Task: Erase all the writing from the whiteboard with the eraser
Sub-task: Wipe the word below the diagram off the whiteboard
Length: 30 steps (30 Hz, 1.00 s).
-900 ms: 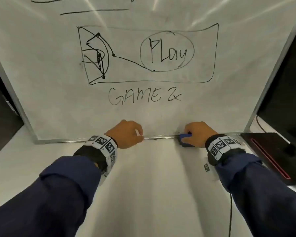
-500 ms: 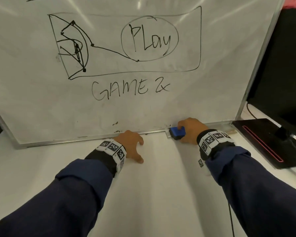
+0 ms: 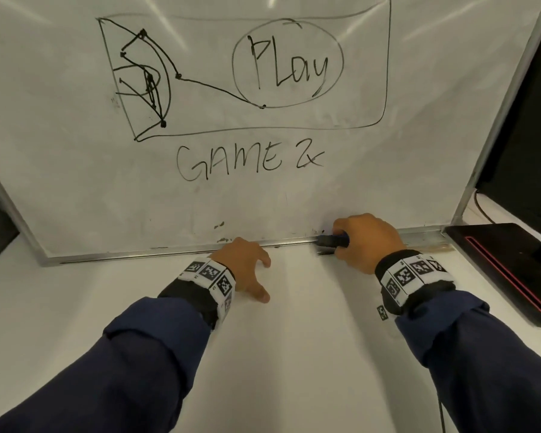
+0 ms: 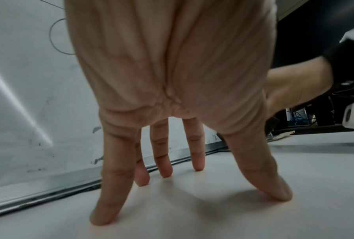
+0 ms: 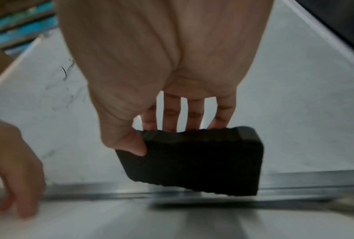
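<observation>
The whiteboard (image 3: 75, 170) leans upright on the table, marked with a boxed sketch, a circled "Play" (image 3: 289, 65) and "GAME 2x" (image 3: 247, 160). My right hand (image 3: 364, 240) grips the eraser (image 3: 331, 240) at the board's bottom rail. In the right wrist view the eraser (image 5: 194, 161) is a dark block pinched between thumb and fingers, lifted just off the rail (image 5: 294, 182). My left hand (image 3: 247, 265) rests spread on the white table, fingertips (image 4: 104, 216) touching the surface, holding nothing.
A black device (image 3: 506, 270) with a red stripe lies on the table right of the board, beneath a dark monitor (image 3: 531, 126). A thin cable (image 3: 481, 210) runs beside it. Small ink smudges (image 3: 221, 232) mark the board's lower edge.
My left hand went from curled at the rail to spread flat on the table. My right hand has tilted the eraser up off the rail. The head view shifted.
</observation>
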### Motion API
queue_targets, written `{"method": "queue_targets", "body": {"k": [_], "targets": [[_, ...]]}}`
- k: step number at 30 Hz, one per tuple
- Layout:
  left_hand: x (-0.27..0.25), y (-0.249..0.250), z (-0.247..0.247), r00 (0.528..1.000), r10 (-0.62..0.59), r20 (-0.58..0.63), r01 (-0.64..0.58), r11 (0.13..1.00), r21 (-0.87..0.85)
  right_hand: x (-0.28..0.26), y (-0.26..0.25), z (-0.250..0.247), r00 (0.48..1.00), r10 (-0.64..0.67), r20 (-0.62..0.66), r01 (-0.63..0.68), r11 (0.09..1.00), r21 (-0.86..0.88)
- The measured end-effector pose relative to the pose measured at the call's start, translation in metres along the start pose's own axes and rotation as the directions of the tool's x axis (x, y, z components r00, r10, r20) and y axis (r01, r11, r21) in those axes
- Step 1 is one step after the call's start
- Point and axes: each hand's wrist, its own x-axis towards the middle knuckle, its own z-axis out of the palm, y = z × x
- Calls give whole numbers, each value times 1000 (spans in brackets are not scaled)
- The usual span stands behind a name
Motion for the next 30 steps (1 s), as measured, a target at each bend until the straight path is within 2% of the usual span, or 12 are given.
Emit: {"method": "queue_targets", "body": {"k": [3, 7, 14, 18, 21, 23, 26, 30], "targets": [[-4, -2, 1, 1000, 1, -11, -1, 1000, -6, -3, -20, -3, 997, -62, -37, 69, 969, 236], [-6, -7, 5, 1000, -13, -8, 13, 1000, -19, -8, -40, -1, 988, -98, -118, 148, 818, 557], [-7, -3, -3, 999, -33, 0, 33, 999, -17, -11, -54, -2, 987, 11, -158, 112, 655, 747], [-6, -4, 1, 999, -46, -10, 46, 999, -11, -11, -59, 1, 989, -16, -149, 118, 689, 715], [-4, -1, -2, 998, -59, 14, 59, 998, -9, -7, -57, 8, 976, 6, -217, 147, 718, 681], [-3, 1, -5, 998, -58, 31, 58, 998, -6, -1, -53, 9, 943, 23, -332, 200, 757, 622], [-3, 4, -10, 998, -37, 52, 35, 999, 28, 11, -46, 5, 865, 32, -501, 262, 822, 505], [-1, 3, -8, 998, -18, 53, 15, 999, 49, 22, -44, -4, 797, 109, -595, 203, 878, 433]]}}
